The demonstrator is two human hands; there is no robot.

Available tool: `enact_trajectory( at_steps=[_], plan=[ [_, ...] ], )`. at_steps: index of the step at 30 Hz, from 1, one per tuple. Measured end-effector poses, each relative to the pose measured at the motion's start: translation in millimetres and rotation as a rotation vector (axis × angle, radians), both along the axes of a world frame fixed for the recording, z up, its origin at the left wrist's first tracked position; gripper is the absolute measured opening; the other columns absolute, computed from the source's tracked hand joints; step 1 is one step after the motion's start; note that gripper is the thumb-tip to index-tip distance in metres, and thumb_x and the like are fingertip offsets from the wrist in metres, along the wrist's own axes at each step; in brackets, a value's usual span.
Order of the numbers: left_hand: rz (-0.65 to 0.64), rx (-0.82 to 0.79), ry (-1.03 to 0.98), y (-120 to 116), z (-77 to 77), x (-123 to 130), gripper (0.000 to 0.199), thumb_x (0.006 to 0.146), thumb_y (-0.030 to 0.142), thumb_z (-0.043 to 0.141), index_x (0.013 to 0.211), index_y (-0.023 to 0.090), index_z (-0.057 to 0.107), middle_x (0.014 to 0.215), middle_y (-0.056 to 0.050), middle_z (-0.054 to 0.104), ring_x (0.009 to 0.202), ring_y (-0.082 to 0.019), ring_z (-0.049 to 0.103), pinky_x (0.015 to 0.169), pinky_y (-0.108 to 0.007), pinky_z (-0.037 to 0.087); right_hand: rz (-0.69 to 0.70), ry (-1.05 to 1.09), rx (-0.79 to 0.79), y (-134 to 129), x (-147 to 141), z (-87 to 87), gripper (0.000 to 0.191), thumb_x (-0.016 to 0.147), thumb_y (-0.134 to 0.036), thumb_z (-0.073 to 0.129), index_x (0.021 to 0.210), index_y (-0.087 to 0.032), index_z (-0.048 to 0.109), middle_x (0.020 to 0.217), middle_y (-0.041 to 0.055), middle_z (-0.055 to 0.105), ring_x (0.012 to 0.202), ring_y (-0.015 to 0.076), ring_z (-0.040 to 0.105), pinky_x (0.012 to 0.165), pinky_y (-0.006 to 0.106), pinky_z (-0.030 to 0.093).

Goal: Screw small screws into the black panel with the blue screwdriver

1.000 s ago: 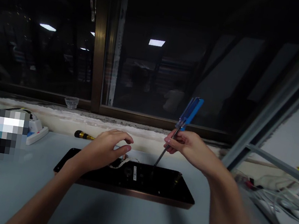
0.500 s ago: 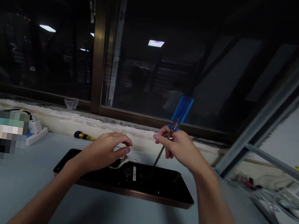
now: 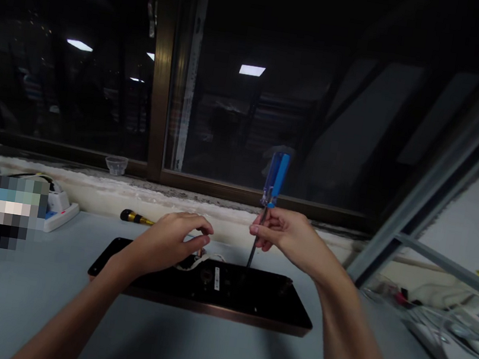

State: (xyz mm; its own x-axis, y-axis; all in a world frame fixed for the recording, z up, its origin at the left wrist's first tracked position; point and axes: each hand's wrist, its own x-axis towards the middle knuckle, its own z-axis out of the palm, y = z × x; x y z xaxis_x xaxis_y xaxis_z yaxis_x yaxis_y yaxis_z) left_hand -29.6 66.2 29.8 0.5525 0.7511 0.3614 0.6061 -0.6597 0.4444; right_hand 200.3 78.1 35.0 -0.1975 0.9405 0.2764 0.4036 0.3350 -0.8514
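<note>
A long black panel [image 3: 267, 294] with copper-coloured sides lies on the blue-grey table, a small white label near its middle. My right hand [image 3: 279, 231] pinches the metal shaft of a blue-handled screwdriver [image 3: 276, 176] just below the handle. The screwdriver stands nearly upright, its lower end at the panel's far part. My left hand [image 3: 176, 242] is over the panel's left half, thumb and fingers curved close to a white cable [image 3: 198, 262]; what lies between the fingertips, if anything, is too small to make out.
Behind the panel lies a yellow-and-black screwdriver [image 3: 135, 217]. A white power strip [image 3: 61, 218] is at the left. On the window sill stands a small clear cup [image 3: 116, 165]. Grey metal frames rise at both sides; tangled white cables [image 3: 461, 323] lie at the right.
The blue screwdriver has swung from a rightward tilt to nearly upright, its handle moving left. My right fingers have shifted on the shaft. My left hand has barely changed.
</note>
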Motion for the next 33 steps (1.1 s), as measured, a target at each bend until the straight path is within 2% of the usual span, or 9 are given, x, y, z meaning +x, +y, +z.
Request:
enact_trajectory(
  at_steps=[5,9,14,17,22,25,29,33],
  plan=[
    [0.001,-0.008,-0.001,0.7,0.9,-1.6,0.02,0.086,0.032,0.045,0.094,0.024,0.06,0.099,0.0,0.068,0.089,-0.017,0.06,0.079,-0.028,0.042,-0.062,-0.118,0.078,-0.7,8.0,1.3,0.015,0.073,-0.03,0.06,0.076,-0.015,0.058,0.067,0.0028,0.063,0.063,0.015,0.059,0.056,0.028,0.046],
    [0.017,-0.041,0.052,5.2,-3.6,-5.2,0.022,0.086,0.032,0.043,0.095,0.023,0.061,0.1,-0.001,0.068,0.091,-0.018,0.06,0.08,-0.027,0.041,0.046,-0.077,-0.005,-12.8,15.1,9.1,0.024,0.071,-0.035,0.062,0.082,-0.014,0.06,0.078,0.006,0.066,0.069,0.016,0.06,0.065,0.031,0.048],
    [0.04,-0.16,0.253,16.5,-17.7,-11.4,0.025,0.082,0.031,0.046,0.097,0.022,0.063,0.099,-0.004,0.068,0.094,-0.021,0.06,0.079,-0.029,0.041,0.121,-0.01,-0.069,-22.4,16.5,14.5,0.03,0.07,-0.039,0.065,0.085,-0.015,0.06,0.084,0.0077,0.068,0.073,0.0162,0.062,0.072,0.035,0.049],
    [0.014,-0.272,0.335,19.1,-21.6,-12.7,0.024,0.08,0.031,0.046,0.091,0.021,0.065,0.091,-0.005,0.07,0.087,-0.022,0.061,0.073,-0.028,0.041,0.091,0.014,-0.041,-15.5,14.6,10.2,0.028,0.068,-0.04,0.066,0.078,-0.015,0.059,0.078,0.0073,0.068,0.07,0.0167,0.062,0.065,0.032,0.05],
    [0.03,-0.296,0.37,16.8,-20.1,-11.8,0.027,0.078,0.034,0.047,0.091,0.02,0.066,0.093,-0.006,0.069,0.087,-0.023,0.061,0.073,-0.03,0.041,-0.199,-0.159,0.078,0.4,12.6,0.6,0.028,0.066,-0.041,0.067,0.062,-0.016,0.055,0.055,0.0025,0.061,0.051,0.0155,0.059,0.047,0.027,0.046],
    [0.027,-0.3,0.398,15.9,-19.2,-11.4,0.027,0.078,0.034,0.046,0.092,0.02,0.065,0.094,-0.007,0.068,0.089,-0.024,0.06,0.074,-0.031,0.041,-0.285,-0.29,0.126,1.3,10.3,0.6,0.034,0.066,-0.046,0.066,0.056,-0.018,0.05,0.045,-0.0006,0.055,0.044,0.0155,0.057,0.043,0.026,0.041],
    [0.024,-0.303,0.416,14.8,-18.8,-11.5,0.028,0.079,0.033,0.044,0.094,0.02,0.064,0.097,-0.007,0.068,0.091,-0.024,0.06,0.076,-0.032,0.041,-0.291,-0.308,0.146,-1.8,2.7,3.4,0.037,0.072,-0.047,0.059,0.051,-0.02,0.046,0.036,-0.0043,0.046,0.035,0.0119,0.049,0.041,0.025,0.035],
    [0.021,-0.308,0.425,13.4,-18.8,-12.7,0.03,0.079,0.035,0.044,0.098,0.02,0.062,0.1,-0.008,0.067,0.094,-0.025,0.059,0.079,-0.034,0.042,-0.12,-0.084,0.005,-3.6,-1.0,3.6,0.031,0.072,-0.045,0.06,0.063,-0.016,0.054,0.055,-0.0012,0.06,0.035,0.0076,0.046,0.039,0.023,0.034]
  ],
)
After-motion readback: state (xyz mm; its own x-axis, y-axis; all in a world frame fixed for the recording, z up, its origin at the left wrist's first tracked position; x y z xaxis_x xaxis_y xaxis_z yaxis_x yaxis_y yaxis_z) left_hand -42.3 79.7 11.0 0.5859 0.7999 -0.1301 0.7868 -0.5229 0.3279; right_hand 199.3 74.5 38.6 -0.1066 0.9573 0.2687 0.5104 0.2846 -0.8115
